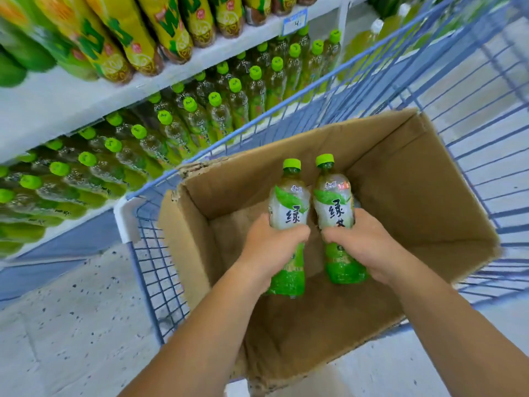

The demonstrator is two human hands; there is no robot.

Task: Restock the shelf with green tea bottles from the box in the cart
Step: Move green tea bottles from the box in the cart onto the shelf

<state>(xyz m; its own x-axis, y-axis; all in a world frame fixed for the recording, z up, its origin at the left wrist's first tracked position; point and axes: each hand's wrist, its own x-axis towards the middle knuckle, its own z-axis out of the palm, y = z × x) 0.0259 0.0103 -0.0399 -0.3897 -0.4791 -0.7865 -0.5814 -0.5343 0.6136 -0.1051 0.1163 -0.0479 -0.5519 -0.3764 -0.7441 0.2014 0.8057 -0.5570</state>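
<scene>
Two green tea bottles with green caps stand side by side over the open cardboard box (423, 179) in the blue wire cart (486, 90). My left hand (270, 247) grips the left bottle (289, 202) round its middle. My right hand (363, 242) grips the right bottle (333, 196) the same way. Both bottles are upright, caps pointing away from me. I see no other bottles in the visible part of the box. The shelf (71, 101) at the left holds rows of the same green-capped bottles (189, 121).
The upper shelf carries yellow-labelled bottles (128, 38) and a blue price tag (294, 22). The cart's white corner bumper (126, 219) sits close to the shelf's lower edge. Speckled grey floor (71, 325) lies at the lower left.
</scene>
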